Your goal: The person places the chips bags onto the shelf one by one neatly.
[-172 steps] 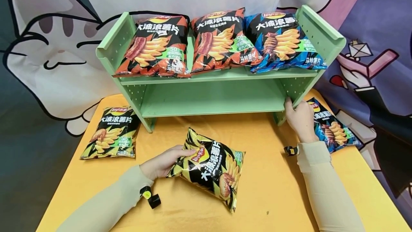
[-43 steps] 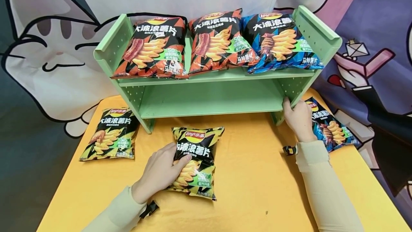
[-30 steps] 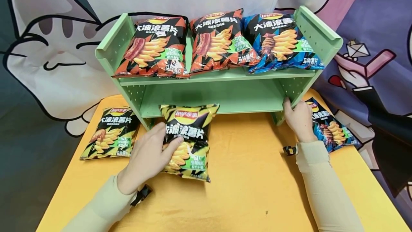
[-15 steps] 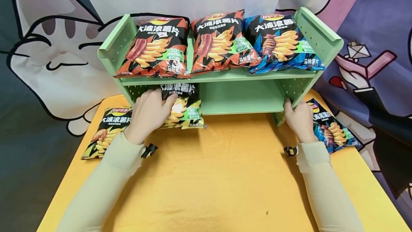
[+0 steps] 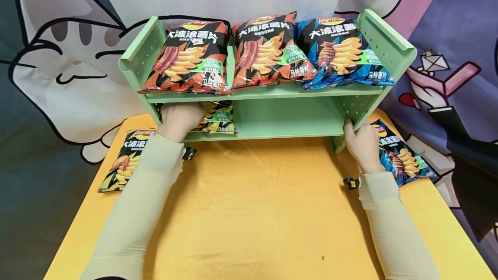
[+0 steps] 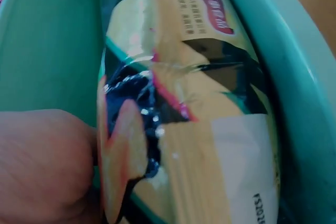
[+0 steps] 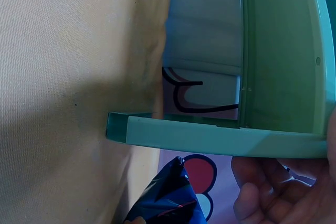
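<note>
My left hand [image 5: 180, 121] reaches into the lower level of a green two-tier shelf [image 5: 289, 118], at its left end. It grips a yellow-and-black bag of potato chips [image 5: 221, 122], which stands on that level; the upper tier hides the bag's top and most of my fingers. In the left wrist view, part of the hand [image 6: 44, 166] presses against one side of the bag [image 6: 184, 93], between the shelf's green walls. At the shelf's right end, my right hand [image 5: 362, 146] holds the side panel, its fingers [image 7: 249, 203] curled by the panel's edge [image 7: 226, 139] in the right wrist view.
On the upper tier lean two red-and-black chip bags [image 5: 190, 59] and a blue one [image 5: 340, 55]. Another yellow-and-black bag [image 5: 126, 163] lies left of the shelf, partly behind my left sleeve. A blue bag [image 5: 406, 159] lies on the right of the yellow-covered table [image 5: 272, 211].
My left hand has turned the yellow-and-black chip bag upright, lifted it off the table and moved it forward into the lower level's left end. The right hand stays on the side panel.
</note>
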A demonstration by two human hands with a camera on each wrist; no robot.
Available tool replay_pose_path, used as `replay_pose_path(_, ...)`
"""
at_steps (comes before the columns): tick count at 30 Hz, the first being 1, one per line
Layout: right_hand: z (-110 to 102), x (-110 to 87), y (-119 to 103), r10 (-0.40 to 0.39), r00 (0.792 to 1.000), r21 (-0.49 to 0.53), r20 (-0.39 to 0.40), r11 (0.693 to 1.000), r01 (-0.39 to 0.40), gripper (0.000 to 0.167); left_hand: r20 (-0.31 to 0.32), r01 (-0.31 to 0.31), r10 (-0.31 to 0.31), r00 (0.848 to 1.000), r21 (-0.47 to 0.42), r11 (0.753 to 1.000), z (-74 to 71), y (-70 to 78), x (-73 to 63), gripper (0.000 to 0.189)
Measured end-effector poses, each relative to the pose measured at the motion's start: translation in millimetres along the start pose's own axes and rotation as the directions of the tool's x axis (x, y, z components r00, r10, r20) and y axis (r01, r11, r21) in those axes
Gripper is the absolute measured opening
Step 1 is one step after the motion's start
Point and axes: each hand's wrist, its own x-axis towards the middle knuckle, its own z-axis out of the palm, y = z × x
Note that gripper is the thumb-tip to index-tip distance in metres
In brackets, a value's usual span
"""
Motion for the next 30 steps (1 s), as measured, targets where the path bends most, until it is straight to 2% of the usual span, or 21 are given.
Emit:
replay_pose_path(1, 0.0, 0.1, -0.1, -0.001, 1.000, 0.000, -0.001, 1.000, 0.001, 0.055, 0.015, 0.008, -0.008, 1.000, 0.007, 1.000, 0.3, -0.8, 1.9, 0.064)
replay_pose_path(8, 0.4, 1.0, -0.6, 0.008, 1.000, 0.002, -0.003, 1.000, -0.008, 0.054, 0.000, 0.049, -0.049, 0.999, 0.068, 0.996, 10.7, -8.8, 9.6, 0.070)
replay_pose_path(14, 1.2, 1.5, 0.0, 0.016, 1.000, 0.001, 0.001, 1.000, -0.016, 0.055, 0.050, 0.056, -0.061, 0.997, 0.095, 0.994, 15.2, -13.7, 11.2, 0.072)
replay_pose_path(16, 1.8, 1.5, 0.3, 0.016, 1.000, 0.002, 0.004, 1.000, -0.016, 0.055, 0.014, 0.029, -0.031, 0.999, 0.106, 0.994, 18.4, -16.2, 9.8, 0.066)
replay_pose_path(17, 1.9, 1.4, 0.2, 0.015, 1.000, 0.002, 0.004, 1.000, -0.015, 0.055, -0.027, 0.011, -0.008, 1.000, 0.109, 0.994, 20.8, -17.0, 8.2, 0.063)
replay_pose_path(18, 2.0, 1.5, 0.2, 0.012, 1.000, 0.003, 0.002, 1.000, -0.012, 0.056, -0.096, -0.021, 0.032, 0.995, 0.117, 0.993, 24.0, -17.9, 6.3, 0.059)
replay_pose_path(19, 2.0, 1.5, 0.0, 0.011, 1.000, 0.005, 0.002, 1.000, -0.011, 0.055, -0.195, -0.087, 0.113, 0.974, 0.136, 0.987, 27.9, -19.3, 4.2, 0.056)
replay_pose_path(20, 2.1, 1.5, 0.1, 0.008, 1.000, 0.007, 0.002, 1.000, -0.008, 0.055, -0.312, -0.157, 0.207, 0.927, 0.176, 0.972, 32.1, -20.2, 1.8, 0.054)
replay_pose_path(21, 2.2, 1.4, 0.1, 0.006, 1.000, 0.009, 0.003, 1.000, -0.006, 0.055, -0.430, -0.217, 0.303, 0.850, 0.238, 0.947, 36.2, -21.0, -0.8, 0.053)
replay_pose_path(22, 2.2, 1.2, 0.1, 0.005, 1.000, 0.011, 0.006, 1.000, -0.005, 0.055, -0.529, -0.255, 0.391, 0.753, 0.313, 0.915, 39.9, -21.3, -3.5, 0.054)
replay_pose_path(23, 2.1, 1.1, 0.1, 0.003, 1.000, 0.012, 0.007, 1.000, -0.003, 0.055, -0.613, -0.274, 0.460, 0.642, 0.377, 0.885, 43.3, -21.5, -5.9, 0.055)
replay_pose_path(24, 2.0, 0.8, 0.1, 0.003, 1.000, 0.014, 0.011, 1.000, -0.003, 0.055, -0.670, -0.275, 0.516, 0.533, 0.439, 0.855, 46.2, -21.6, -7.9, 0.055)
replay_pose_path(25, 1.9, 0.5, 0.1, 0.004, 1.000, 0.015, 0.014, 1.000, -0.005, 0.055, -0.699, -0.267, 0.554, 0.452, 0.486, 0.832, 48.5, -21.5, -10.2, 0.055)
replay_pose_path(26, 1.7, 0.1, 0.2, 0.005, 1.000, 0.015, 0.015, 1.000, -0.006, 0.055, -0.717, -0.263, 0.552, 0.427, 0.485, 0.834, 49.7, -20.6, -12.3, 0.055)
replay_pose_path(27, 1.5, -0.2, 0.3, 0.007, 1.000, 0.014, 0.015, 1.000, -0.007, 0.056, -0.723, -0.269, 0.540, 0.431, 0.468, 0.842, 50.1, -19.5, -14.3, 0.052)
replay_pose_path(28, 1.2, -0.4, 0.3, 0.010, 1.000, 0.013, 0.013, 1.000, -0.010, 0.056, -0.723, -0.281, 0.521, 0.454, 0.439, 0.854, 50.1, -18.4, -16.4, 0.050)
replay_pose_path(30, 0.7, -0.5, 0.5, 0.009, 1.000, 0.010, 0.009, 1.000, -0.009, 0.055, -0.709, -0.303, 0.470, 0.525, 0.360, 0.882, 49.6, -16.9, -21.6, 0.043)
